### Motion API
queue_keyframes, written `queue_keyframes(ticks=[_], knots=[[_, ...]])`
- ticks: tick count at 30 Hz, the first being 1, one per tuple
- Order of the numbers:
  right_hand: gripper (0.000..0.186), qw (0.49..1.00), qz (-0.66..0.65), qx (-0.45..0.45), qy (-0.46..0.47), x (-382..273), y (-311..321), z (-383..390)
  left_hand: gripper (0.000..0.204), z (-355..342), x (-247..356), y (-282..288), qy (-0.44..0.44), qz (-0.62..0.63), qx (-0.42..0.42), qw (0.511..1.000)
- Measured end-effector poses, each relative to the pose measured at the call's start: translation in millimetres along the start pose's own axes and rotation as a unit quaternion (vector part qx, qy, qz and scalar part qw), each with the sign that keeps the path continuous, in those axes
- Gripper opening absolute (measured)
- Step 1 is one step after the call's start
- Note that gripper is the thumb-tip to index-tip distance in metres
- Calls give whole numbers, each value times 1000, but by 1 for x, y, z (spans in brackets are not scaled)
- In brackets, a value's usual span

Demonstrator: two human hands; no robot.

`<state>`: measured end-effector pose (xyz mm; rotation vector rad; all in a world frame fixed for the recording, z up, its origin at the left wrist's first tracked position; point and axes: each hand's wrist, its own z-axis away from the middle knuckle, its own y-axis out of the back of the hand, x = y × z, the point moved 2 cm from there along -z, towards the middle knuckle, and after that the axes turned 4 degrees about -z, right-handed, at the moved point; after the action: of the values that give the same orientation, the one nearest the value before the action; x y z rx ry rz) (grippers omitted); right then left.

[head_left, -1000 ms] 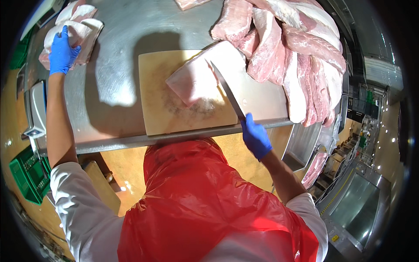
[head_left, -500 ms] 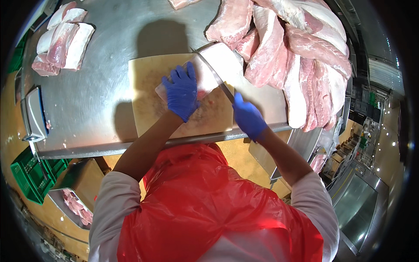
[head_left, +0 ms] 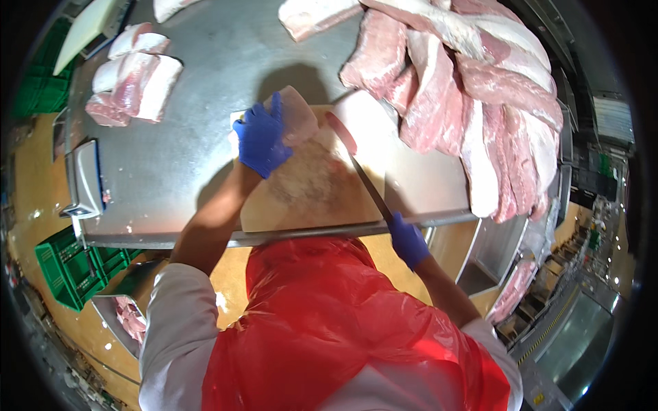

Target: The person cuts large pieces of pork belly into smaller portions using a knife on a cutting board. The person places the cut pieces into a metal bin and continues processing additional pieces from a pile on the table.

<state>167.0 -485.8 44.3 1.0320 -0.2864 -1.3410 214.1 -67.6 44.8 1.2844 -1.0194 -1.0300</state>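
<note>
My left hand [head_left: 262, 135], in a blue glove, grips a cut piece of pork [head_left: 299, 118] over the far left part of the cutting board [head_left: 308, 212]. In my blue-gloved right hand [head_left: 409, 241], at the table's near edge, is the handle of a long knife [head_left: 371, 186]. Its blade points away from me, toward the red cut face of a larger pale slab of pork [head_left: 370, 122] at the board's far right. Between the two pieces of meat there is a gap. I cannot tell whether the blade tip touches the slab.
A large pile of pork loins [head_left: 445, 89] covers the right of the metal table [head_left: 199, 89]. Several cut pork pieces [head_left: 133, 82] lie at the far left. A green crate [head_left: 62, 267] and a metal bin with meat [head_left: 130, 318] stand below the left edge.
The pork piece has come apart from the slab, and my left hand has moved it left. My right hand has drawn the knife back toward me. The whole view has shifted slightly.
</note>
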Motion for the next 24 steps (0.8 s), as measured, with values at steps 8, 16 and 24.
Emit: queue_keyframes(ticks=[8, 16, 24], knots=[[19, 970, -174, 135, -102, 19, -55, 77, 58, -89, -179, 73, 156, -99, 250, 950], [25, 888, -377, 212, -159, -21, -57, 35, 85, -76, 186, -17, -14, 27, -85, 996], [17, 889, -329, 302, -101, 0, -24, 47, 82, -100, 157, 25, 18, 137, -196, 971]])
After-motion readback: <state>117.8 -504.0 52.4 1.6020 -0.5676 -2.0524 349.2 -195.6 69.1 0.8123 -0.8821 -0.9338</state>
